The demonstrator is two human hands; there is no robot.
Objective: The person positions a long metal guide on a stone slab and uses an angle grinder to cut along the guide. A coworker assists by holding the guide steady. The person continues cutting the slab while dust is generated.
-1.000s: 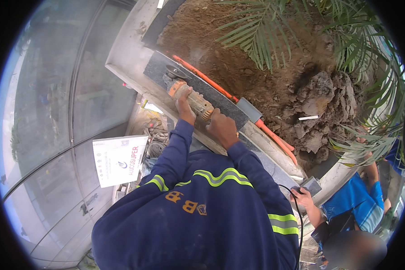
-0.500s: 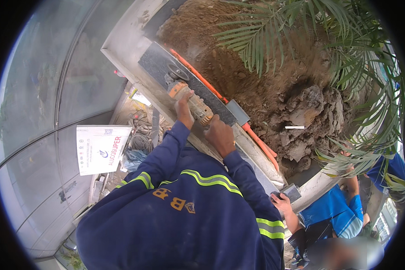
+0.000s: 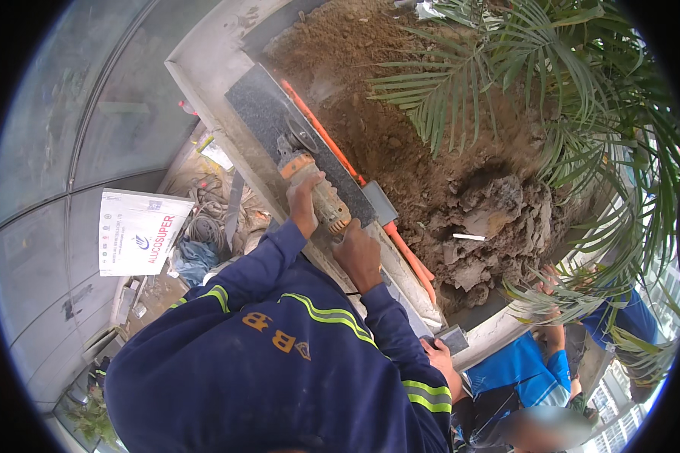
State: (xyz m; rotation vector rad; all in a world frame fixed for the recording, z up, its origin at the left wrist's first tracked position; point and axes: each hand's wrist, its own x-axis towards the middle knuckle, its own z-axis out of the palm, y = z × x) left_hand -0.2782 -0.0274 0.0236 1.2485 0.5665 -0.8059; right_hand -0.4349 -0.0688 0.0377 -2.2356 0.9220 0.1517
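Observation:
An orange, dust-covered angle grinder [image 3: 323, 198] is held in both my hands, over a dark grey stone slab [image 3: 255, 106] on the planter's ledge. My left hand [image 3: 304, 205] wraps round the middle of its body. Farther back, my right hand [image 3: 357, 255] is closed on the rear end of the grinder. Its round disc [image 3: 302, 136] is tilted up beside the slab's soil-side edge; whether it touches the stone I cannot tell. An orange conduit [image 3: 321, 128] runs along that edge into a grey junction box [image 3: 379, 202].
Brown soil [image 3: 400, 136] and palm fronds [image 3: 461, 83] fill the planter to the right. A co-worker's hand [image 3: 444, 361] rests by a small grey block [image 3: 453, 340] at lower right. Left of the ledge lie a white printed board [image 3: 140, 234], coiled rope [image 3: 206, 219] and blue plastic [image 3: 196, 260].
The grinder has moved back along the slab, toward me and nearer the junction box. Dust around the slab's far end has thinned. My view has shifted, and both hands keep their hold.

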